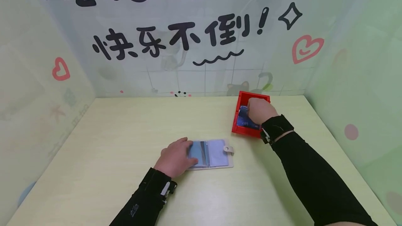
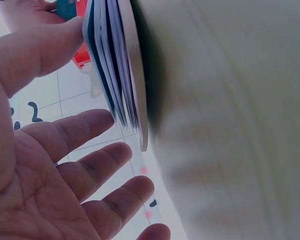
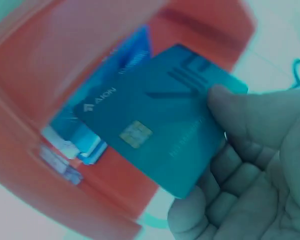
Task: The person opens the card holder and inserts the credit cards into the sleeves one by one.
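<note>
A small card holder (image 1: pixel 218 153) lies spread open on the table, with clear sleeves and a snap tab at its right edge. My left hand (image 1: pixel 176 158) rests at its left side, thumb and fingertips touching the sleeves. The left wrist view shows the stacked page edges (image 2: pixel 115 65) against the thumb, with the other fingers loosely extended. My right hand (image 1: pixel 260 111) is over the red tray (image 1: pixel 235 121), pinching a dark teal bank card (image 3: pixel 160 120) with a gold chip, between thumb and curled fingers. Beneath it, blue cards (image 3: pixel 135 55) lie in the tray.
The pale wooden table (image 1: pixel 110 156) carries the tray at the back right, near the back wall (image 1: pixel 132 76). Printed side walls (image 1: pixel 355 90) enclose the table left and right.
</note>
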Demonstrator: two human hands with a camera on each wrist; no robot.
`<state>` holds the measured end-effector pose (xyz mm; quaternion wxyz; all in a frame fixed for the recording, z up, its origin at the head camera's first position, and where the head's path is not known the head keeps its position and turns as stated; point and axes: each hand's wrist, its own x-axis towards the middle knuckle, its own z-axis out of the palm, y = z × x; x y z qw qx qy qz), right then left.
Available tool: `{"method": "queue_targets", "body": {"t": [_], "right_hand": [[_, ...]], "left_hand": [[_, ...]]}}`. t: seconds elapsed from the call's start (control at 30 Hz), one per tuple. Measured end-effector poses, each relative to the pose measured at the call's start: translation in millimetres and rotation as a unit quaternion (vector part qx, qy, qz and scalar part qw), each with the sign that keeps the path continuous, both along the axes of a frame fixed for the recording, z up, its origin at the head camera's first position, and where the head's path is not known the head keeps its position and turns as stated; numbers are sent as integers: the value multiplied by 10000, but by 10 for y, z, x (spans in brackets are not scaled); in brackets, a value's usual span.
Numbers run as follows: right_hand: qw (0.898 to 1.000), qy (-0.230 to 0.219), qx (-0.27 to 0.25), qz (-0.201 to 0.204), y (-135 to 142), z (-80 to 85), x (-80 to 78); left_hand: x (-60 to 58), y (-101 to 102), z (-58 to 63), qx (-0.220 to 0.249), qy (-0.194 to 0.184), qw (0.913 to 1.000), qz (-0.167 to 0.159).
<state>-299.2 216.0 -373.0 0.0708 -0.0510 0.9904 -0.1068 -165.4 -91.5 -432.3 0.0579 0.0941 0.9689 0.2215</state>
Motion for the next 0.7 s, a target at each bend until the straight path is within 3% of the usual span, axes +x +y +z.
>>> {"method": "queue_targets", "body": {"t": [0.13,0.3,0.47,0.7], "right_hand": [[9935,312,-991,-460,40,161,172],[9696,648,-2246,-727,-49,235,400],[9518,251,-3021,-473,-282,52,606],[9376,-512,-3438,-103,-624,-361,823]], "left_hand": [[-7,-5,12,13,18,10000,-15],[-18,-6,28,26,8,10000,6],[-20,-1,34,65,-57,9999,51],[-16,7,24,-12,-115,9999,78]]}}
